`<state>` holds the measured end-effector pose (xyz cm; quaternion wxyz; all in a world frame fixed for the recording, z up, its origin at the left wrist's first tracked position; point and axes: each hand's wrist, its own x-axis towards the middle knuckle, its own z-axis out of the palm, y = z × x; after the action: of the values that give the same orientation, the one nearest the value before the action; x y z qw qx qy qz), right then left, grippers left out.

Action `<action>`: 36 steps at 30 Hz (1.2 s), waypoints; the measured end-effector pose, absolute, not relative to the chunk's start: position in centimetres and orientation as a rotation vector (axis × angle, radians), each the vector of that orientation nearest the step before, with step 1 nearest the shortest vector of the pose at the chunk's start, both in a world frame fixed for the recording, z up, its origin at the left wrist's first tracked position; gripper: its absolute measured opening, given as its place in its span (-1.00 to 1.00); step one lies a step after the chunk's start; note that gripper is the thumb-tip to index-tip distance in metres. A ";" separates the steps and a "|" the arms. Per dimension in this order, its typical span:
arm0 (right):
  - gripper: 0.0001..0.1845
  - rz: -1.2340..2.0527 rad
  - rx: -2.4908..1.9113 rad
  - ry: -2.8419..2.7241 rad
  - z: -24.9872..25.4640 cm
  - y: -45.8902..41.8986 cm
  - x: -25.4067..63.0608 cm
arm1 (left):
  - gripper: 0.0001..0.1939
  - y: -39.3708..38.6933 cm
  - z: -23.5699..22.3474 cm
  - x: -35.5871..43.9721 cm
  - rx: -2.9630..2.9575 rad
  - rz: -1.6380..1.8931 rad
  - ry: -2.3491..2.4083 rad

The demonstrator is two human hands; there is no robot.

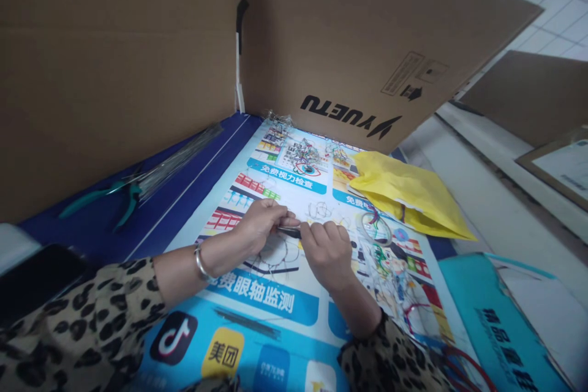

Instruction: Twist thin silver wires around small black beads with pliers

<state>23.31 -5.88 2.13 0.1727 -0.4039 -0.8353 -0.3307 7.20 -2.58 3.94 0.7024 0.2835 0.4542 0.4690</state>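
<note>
My left hand [264,223], with a silver bracelet at its wrist, pinches with thumb and fingertips right beside my right hand [327,251]. A small slender dark tool [289,232] sticks out of the right fist toward the left fingers. Its kind is hidden by the fist. What the left fingertips pinch is too small to make out. Just below the hands, a bent thin wire outline [275,254] shows over the printed sheet; whether it is attached to what I hold I cannot tell. Beyond the hands lies another thin wire shape [319,209].
Teal-handled pliers [131,199] and a bundle of straight wires [179,159] lie left. Tangled coloured wire pieces [305,156] sit at the back. Right are a tape roll [375,228], a yellow bag [408,187] and a teal box [496,318]. Cardboard walls [344,30] stand behind.
</note>
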 end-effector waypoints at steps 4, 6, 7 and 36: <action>-0.87 -0.919 -1.133 -2.366 2.0 -5.8 23.4 | -0.86 -2.6 3.9 7.1 0.638 1.046 1.022; -0.87 -0.901 -1.133 -2.379 1.9 -5.7 23.4 | -0.86 -2.6 3.9 7.0 0.645 1.048 1.020; -0.86 -0.889 -1.136 -2.390 1.9 -5.7 23.4 | -0.86 -2.6 3.9 7.0 0.650 1.050 1.017; -0.80 -0.126 -1.506 -2.448 2.2 -5.3 23.0 | -0.83 -1.6 3.4 5.6 1.192 0.930 0.842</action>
<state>23.02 -5.28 2.17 0.1322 -0.5189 -0.8435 -0.0433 5.60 -1.58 3.36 0.6485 0.5243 0.3705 0.4090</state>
